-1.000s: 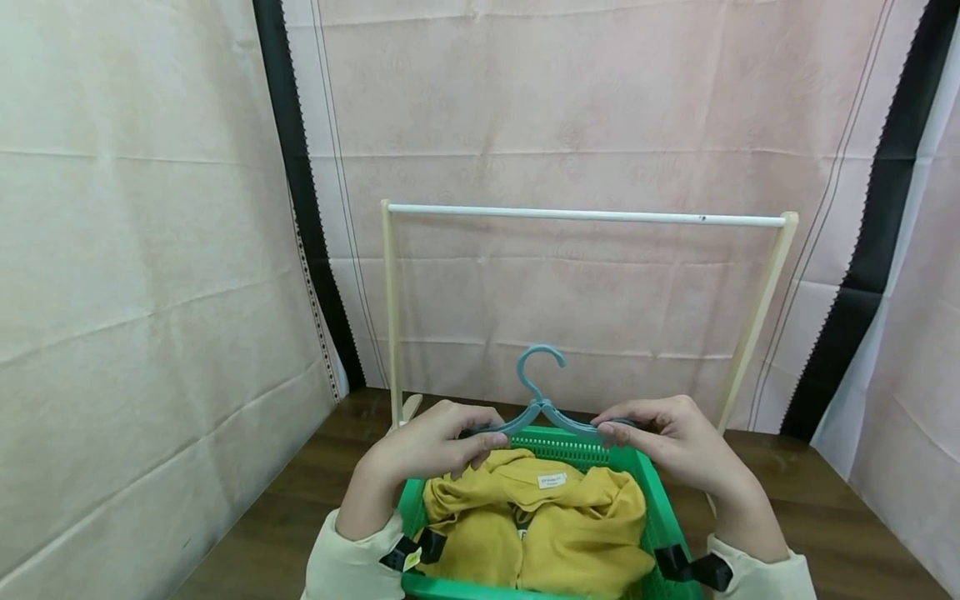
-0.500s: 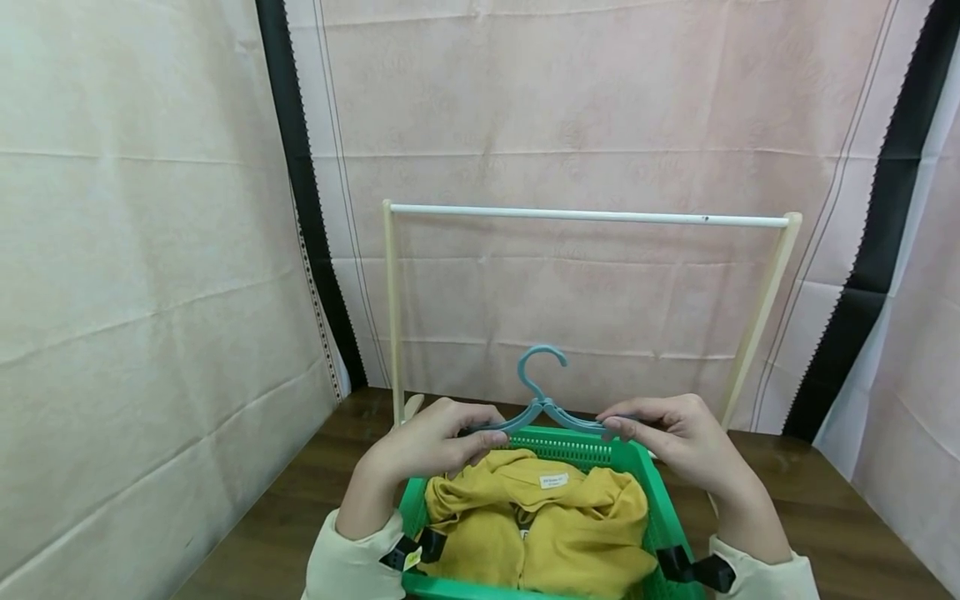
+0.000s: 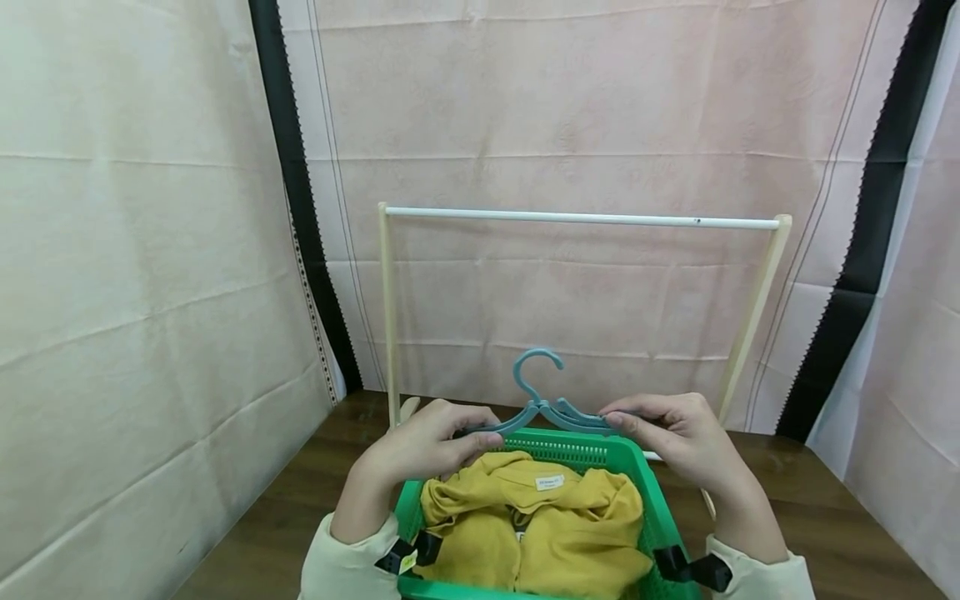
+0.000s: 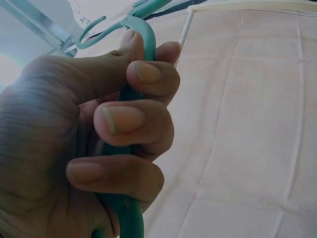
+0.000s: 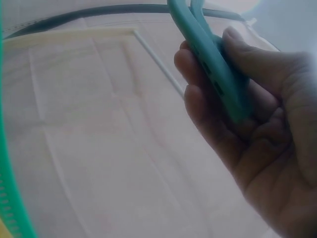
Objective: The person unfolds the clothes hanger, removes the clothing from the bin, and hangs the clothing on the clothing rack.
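Observation:
A blue-green clothes hanger (image 3: 536, 407) is held level above the green basket, its hook upward. My left hand (image 3: 429, 440) grips one arm of it; in the left wrist view the fingers curl round the hanger arm (image 4: 131, 218) and the thumb lies along it near the hook. With thumb and fingers, my right hand (image 3: 678, 435) pinches the other arm's end. That side shows two bars slightly apart, and the right wrist view has the hanger end (image 5: 210, 59) slotted along its edge. Below lies a yellow garment (image 3: 570, 533) with a white label at the collar.
The green basket (image 3: 663, 500) holding the garment stands on a brown wooden table (image 3: 817, 517). Behind it rises a rack with a white rail (image 3: 581, 217) and cream posts. Pale cloth walls (image 3: 150, 292) with black strips enclose the table on the sides and back.
The hanger's right arm now shows two bars apart where one showed earlier. My right hand has shifted slightly outward along that arm. The left hand keeps its grip.

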Action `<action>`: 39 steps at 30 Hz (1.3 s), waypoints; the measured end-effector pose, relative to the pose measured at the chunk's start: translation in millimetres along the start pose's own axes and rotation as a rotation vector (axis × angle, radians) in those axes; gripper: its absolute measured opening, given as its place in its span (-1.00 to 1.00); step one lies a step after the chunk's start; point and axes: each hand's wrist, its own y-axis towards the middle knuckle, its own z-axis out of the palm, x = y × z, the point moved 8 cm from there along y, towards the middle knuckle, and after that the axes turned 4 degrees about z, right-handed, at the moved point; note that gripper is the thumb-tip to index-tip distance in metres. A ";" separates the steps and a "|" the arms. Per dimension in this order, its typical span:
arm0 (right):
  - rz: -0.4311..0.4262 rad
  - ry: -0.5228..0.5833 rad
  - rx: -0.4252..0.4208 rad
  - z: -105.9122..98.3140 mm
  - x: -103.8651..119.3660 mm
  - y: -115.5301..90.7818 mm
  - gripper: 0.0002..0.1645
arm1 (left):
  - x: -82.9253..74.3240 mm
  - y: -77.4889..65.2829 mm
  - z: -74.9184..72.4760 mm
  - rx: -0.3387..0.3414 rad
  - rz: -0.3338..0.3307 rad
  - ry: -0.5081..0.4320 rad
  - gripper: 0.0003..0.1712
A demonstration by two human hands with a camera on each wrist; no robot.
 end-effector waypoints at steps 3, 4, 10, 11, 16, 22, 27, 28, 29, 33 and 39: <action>0.007 -0.024 -0.018 -3.6 0.6 0.1 -0.61 | -0.4 -0.3 -1.4 -0.011 0.009 0.007 -0.85; 0.009 -0.033 -0.024 -5.0 0.6 -0.1 -0.61 | -0.2 -0.5 -1.8 -0.014 0.007 0.011 -0.85; 0.103 -0.026 -0.044 -13.2 -7.5 -4.3 -0.66 | 2.5 -2.4 -4.0 -0.025 -0.008 0.042 -0.86; 0.127 -0.013 -0.049 -14.8 -9.2 -5.7 -0.67 | 3.0 -2.7 -3.9 -0.025 -0.010 0.042 -0.85; 0.147 0.051 -0.077 -21.9 -11.0 -9.9 -0.71 | 3.8 -3.6 -5.0 -0.033 -0.006 0.021 -0.83; 0.168 0.061 -0.076 -27.3 -13.5 -10.6 -0.75 | 1.4 -4.8 -11.2 -0.060 0.024 0.078 -0.80; 0.191 -0.007 -0.100 -36.0 -15.6 -13.8 -0.77 | -0.9 -5.5 -15.7 -0.081 0.058 0.083 -0.79; 0.191 -0.018 -0.103 -37.5 -15.6 -14.1 -0.77 | -1.0 -5.7 -16.5 -0.082 0.060 0.073 -0.79; 0.188 -0.026 -0.103 -38.5 -15.5 -14.2 -0.77 | -0.7 -6.0 -17.1 -0.083 0.060 0.060 -0.79; 0.196 -0.017 -0.084 -38.6 -17.0 -14.0 -0.76 | 1.2 -6.8 -17.9 -0.078 0.047 0.025 -0.78; 0.181 0.009 -0.058 -34.6 -18.6 -13.5 -0.78 | 4.3 -7.6 -18.3 -0.072 0.030 0.003 -0.79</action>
